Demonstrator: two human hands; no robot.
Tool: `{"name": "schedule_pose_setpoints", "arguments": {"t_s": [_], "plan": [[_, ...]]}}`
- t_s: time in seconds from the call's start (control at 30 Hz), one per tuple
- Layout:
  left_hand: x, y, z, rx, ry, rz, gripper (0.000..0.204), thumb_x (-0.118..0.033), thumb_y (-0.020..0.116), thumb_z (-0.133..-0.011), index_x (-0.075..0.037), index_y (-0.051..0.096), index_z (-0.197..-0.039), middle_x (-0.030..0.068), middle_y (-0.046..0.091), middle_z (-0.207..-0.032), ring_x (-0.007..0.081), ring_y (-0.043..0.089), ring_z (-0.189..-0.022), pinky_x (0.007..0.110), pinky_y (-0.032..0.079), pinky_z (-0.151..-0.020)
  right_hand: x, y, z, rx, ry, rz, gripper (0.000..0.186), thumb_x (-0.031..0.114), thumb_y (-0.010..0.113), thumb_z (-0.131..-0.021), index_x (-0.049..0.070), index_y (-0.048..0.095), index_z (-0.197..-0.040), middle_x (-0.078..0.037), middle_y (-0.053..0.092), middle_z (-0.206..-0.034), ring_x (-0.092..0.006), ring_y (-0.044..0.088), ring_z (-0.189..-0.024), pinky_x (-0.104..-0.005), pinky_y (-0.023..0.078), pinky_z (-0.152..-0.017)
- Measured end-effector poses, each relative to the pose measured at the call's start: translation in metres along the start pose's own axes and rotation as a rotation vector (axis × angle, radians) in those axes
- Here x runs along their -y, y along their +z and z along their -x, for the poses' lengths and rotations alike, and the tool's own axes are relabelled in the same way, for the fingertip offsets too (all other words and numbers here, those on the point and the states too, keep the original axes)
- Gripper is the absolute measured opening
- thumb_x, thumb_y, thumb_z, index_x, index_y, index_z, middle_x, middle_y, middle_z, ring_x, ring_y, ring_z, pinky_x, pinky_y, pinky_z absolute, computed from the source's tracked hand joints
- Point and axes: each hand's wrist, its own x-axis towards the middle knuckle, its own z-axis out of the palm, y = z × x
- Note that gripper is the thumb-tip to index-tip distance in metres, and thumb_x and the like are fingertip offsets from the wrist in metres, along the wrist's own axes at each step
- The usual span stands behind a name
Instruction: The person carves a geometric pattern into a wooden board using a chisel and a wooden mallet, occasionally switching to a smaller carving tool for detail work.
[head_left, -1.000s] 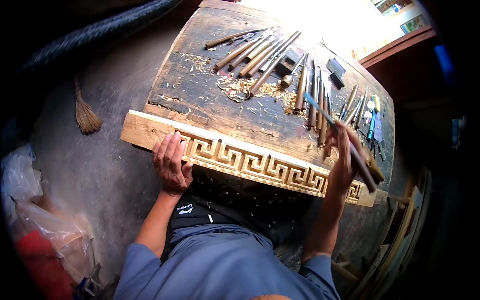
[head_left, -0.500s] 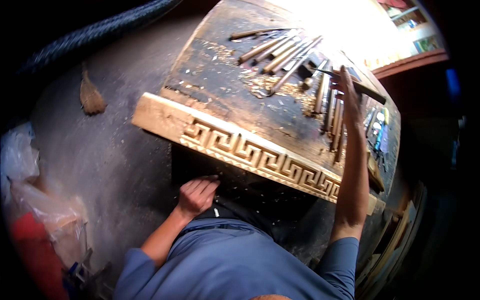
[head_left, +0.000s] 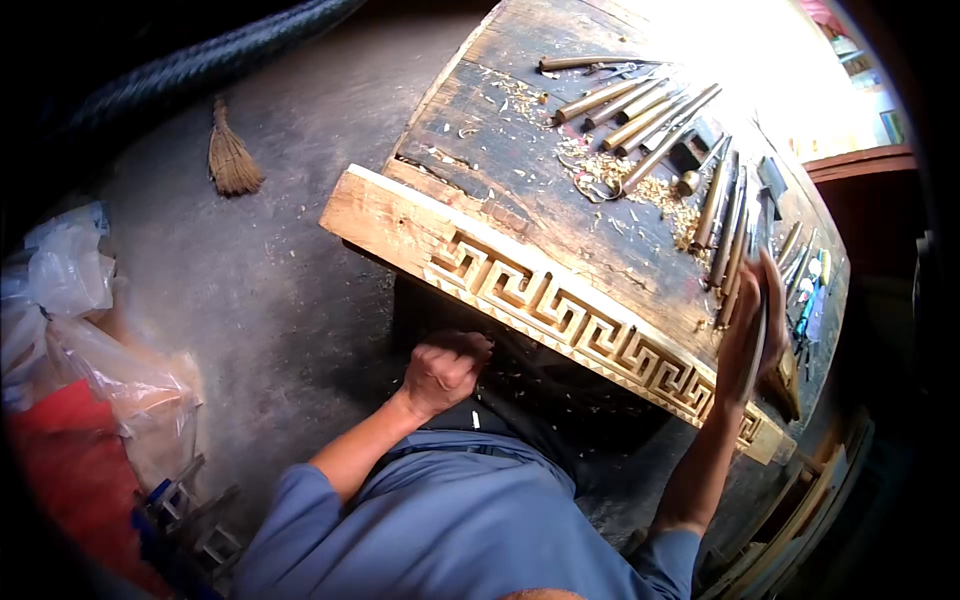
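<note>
A hammer (head_left: 772, 182) with a dark metal head and a slim handle is in my right hand (head_left: 742, 335), above the right end of the carved board. My left hand (head_left: 447, 374) is a closed fist in front of my waist, just off the board's near edge. What it holds, if anything, is hidden. The pale wooden board (head_left: 385, 215) lies along the bench's front edge, with a raised Greek-key pattern and a row of small triangles below it. Beyond it, several wood-handled carving chisels (head_left: 665, 158) are fanned out on the bench.
Wood shavings (head_left: 600, 172) are scattered over the dark workbench (head_left: 500, 160). Small tools and a blue item (head_left: 810, 310) lie at its right edge. A straw hand broom (head_left: 233, 163) rests on the floor at left, above clear plastic bags (head_left: 80, 270) and red material (head_left: 75, 460). Planks (head_left: 800, 510) stand at lower right.
My right hand has drawn the hammer back from the chisels toward the board's right end, turning its head away from me. My left hand stays closed near my waist. The whole view has shifted.
</note>
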Motion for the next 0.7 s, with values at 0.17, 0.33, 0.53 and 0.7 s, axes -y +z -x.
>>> {"name": "schedule_pose_setpoints", "arguments": {"t_s": [0.17,0.33,0.53,0.7], "plan": [[0.003,0.003,-0.001,0.043,0.062,-0.023,0.014,-0.004,0.08,-0.084,-0.005,0.081,-0.098,0.0085,0.082,-0.099,0.0284,0.079,-0.085,0.038,0.063,-0.077,-0.023,-0.05,0.079,-0.061,0.027,0.217,0.035,0.018,0.064,-0.113,-0.001,0.07,-0.141,-0.017,0.08,-0.12,-0.0236,0.076,-0.11,-0.0376,0.059,-0.096],[0.001,0.0,-0.006,0.029,0.046,-0.034,0.015,-0.004,0.082,-0.085,-0.006,0.08,-0.1,0.0086,0.079,-0.091,0.0275,0.077,-0.079,0.038,0.061,-0.072,-0.04,-0.058,0.119,-0.083,0.12,0.194,0.034,0.016,0.062,-0.114,-0.001,0.069,-0.142,-0.019,0.079,-0.123,-0.0271,0.076,-0.113,-0.0367,0.059,-0.099],[-0.01,-0.034,-0.029,-0.114,0.198,-0.191,0.043,-0.016,0.09,-0.091,-0.008,0.065,-0.125,0.007,0.075,-0.098,0.0272,0.073,-0.08,0.037,0.061,-0.07,-0.031,-0.044,0.132,-0.129,0.105,0.241,0.05,0.037,0.058,-0.116,-0.003,0.067,-0.144,-0.019,0.079,-0.121,-0.0278,0.076,-0.108,-0.0387,0.06,-0.096],[-0.043,-0.036,-0.066,-0.161,0.311,-0.241,0.045,-0.041,0.084,-0.098,-0.015,0.067,-0.131,0.0054,0.071,-0.135,0.0259,0.065,-0.128,0.048,0.055,-0.111,0.038,-0.028,0.111,-0.098,0.051,0.084,0.1,0.081,0.039,-0.107,-0.009,0.071,-0.135,-0.02,0.078,-0.097,-0.0268,0.075,-0.085,-0.0377,0.061,-0.079]]}}
